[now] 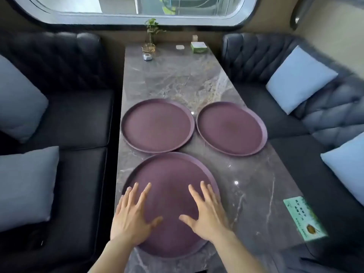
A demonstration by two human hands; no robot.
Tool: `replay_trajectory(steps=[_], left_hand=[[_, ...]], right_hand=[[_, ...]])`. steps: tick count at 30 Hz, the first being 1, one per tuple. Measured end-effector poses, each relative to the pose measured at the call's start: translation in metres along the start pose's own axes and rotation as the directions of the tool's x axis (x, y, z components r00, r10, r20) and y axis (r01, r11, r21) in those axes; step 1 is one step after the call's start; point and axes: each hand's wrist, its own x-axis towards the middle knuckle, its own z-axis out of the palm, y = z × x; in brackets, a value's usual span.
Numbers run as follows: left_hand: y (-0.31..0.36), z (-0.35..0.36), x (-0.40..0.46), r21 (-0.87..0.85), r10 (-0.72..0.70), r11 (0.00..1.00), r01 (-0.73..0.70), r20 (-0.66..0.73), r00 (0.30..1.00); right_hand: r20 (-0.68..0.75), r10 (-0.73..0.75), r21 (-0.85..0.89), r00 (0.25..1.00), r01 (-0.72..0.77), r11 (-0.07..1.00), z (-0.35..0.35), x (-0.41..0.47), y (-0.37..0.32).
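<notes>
Three round purple trays lie on a grey marble table point(197, 79). The nearest tray point(169, 170) sits close to the table's front edge. Both my hands are spread over it with fingers straight and apart: my left hand point(131, 215) over its left part, my right hand point(206, 215) over its right part. Neither hand grips anything. Whether the palms touch the tray I cannot tell. Behind it lie the far left tray point(157, 125) and the far right tray point(231, 128), side by side and nearly touching.
At the table's far end stand a small plant in a glass vase point(150, 39), a green box point(199, 47) and small items. A green card point(304, 217) lies at the near right edge. Dark sofas with pale cushions point(299, 78) flank the table.
</notes>
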Motion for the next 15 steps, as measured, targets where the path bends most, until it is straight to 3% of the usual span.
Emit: replay_trajectory(steps=[7,15], left_hand=[[-0.011,0.036,0.006,0.046,-0.016,0.999,0.008,0.17,0.985],[0.014,0.049,0.01,0.074,-0.024,0.997,0.014,0.142,0.99]], right_hand=[[0.043,0.027,-0.054,0.999,-0.025,0.998,0.037,0.006,0.015],[-0.049,0.051,-0.058,0.998,-0.053,0.997,0.034,0.007,0.045]])
